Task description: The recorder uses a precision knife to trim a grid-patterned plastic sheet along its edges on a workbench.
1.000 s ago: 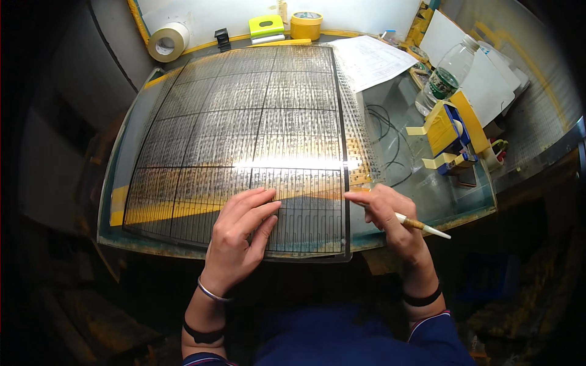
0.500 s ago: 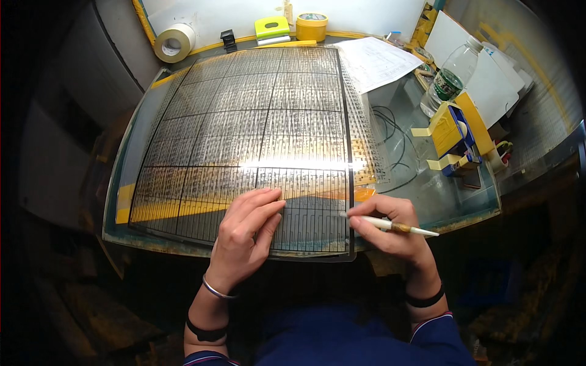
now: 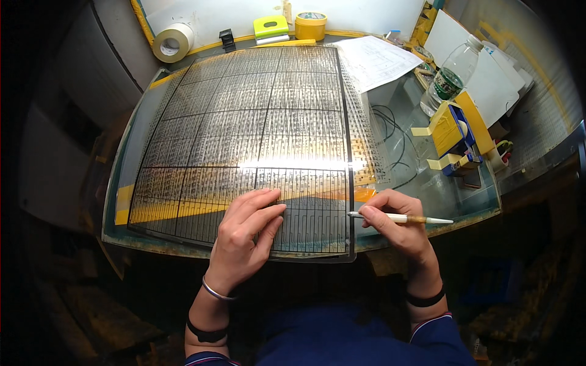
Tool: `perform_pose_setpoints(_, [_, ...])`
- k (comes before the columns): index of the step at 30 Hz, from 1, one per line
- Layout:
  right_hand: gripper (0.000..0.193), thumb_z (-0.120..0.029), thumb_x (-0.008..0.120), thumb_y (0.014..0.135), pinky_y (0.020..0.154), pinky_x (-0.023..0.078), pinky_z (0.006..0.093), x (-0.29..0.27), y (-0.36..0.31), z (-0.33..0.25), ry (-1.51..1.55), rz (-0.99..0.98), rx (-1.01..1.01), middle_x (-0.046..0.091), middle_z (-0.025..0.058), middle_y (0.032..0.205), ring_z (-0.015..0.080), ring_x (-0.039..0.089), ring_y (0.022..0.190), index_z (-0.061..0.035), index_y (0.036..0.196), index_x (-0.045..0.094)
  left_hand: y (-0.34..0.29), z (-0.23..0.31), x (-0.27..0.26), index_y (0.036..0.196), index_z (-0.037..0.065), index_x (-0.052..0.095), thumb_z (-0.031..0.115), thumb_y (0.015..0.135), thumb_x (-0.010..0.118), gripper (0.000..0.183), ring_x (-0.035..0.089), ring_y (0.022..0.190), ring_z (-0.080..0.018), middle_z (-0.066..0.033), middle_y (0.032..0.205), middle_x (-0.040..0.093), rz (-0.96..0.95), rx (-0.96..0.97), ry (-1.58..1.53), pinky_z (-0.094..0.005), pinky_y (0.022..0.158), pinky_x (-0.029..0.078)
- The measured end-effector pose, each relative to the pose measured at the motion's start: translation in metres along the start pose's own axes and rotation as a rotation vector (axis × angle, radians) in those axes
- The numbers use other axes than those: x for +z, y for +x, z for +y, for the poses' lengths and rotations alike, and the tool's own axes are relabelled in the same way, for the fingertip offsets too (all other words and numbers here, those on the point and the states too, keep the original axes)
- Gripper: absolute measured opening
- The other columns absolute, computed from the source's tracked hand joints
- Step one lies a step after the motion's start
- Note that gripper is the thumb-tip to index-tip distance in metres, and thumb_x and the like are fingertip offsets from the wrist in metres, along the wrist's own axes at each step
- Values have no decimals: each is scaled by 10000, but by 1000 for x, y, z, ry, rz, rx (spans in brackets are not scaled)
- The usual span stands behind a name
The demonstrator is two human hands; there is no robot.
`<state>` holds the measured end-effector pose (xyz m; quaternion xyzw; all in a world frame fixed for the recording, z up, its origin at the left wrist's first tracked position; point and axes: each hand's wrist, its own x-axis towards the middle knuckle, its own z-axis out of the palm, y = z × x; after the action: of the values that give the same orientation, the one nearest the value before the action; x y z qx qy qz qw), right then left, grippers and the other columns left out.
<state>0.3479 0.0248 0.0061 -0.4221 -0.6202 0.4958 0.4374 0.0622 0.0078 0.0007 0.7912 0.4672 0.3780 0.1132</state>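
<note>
A large dark film sheet point(image 3: 226, 125), printed with a fine grid of small patterns, lies on the glass-topped table. On its near part rests my left hand point(image 3: 247, 229), fingers stretched and slightly curved, the thumb a little apart; what lies beneath the fingertips is hidden. Just past the sheet's right edge, my right hand point(image 3: 400, 226) is closed round a slim white pen-shaped tool point(image 3: 397, 218) with a brown middle band. The tool's dark, metal-looking tip points left, at the sheet's border; whether it touches cannot be told.
At the back are a tape roll point(image 3: 173, 43), a black clip point(image 3: 227, 40), a green hole punch point(image 3: 271, 28), a yellow tub point(image 3: 311, 26) and paper point(image 3: 378, 62). On the right stand a plastic bottle point(image 3: 452, 76) and a tape dispenser point(image 3: 455, 140). A thin dark cable point(image 3: 403, 143) curls nearby.
My right hand has drawn the tool slightly to the right, its tip moving from over the sheet's grid to the border, and the tool lies flatter. The left hand has hardly moved.
</note>
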Motion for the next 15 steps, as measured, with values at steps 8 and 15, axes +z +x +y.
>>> perform_pose_setpoints(8, [87,-70,790,876,639,502,261,4,3,0,-172,1,-103,714,72,798,112,657,714,5,891,749,0,0,0,1072,18,751,-6,870,736,204,650,1216,-330,-138,1235,723,0,-4,-6,-432,1049,505])
perform_pose_setpoints(15, [88,-69,800,843,591,463,271,1,3,-2,-215,-73,-123,682,61,724,125,638,674,-10,830,735,0,0,0,1072,21,753,-2,868,742,206,648,1221,-328,-136,1241,722,-6,-8,-2,-434,1056,502])
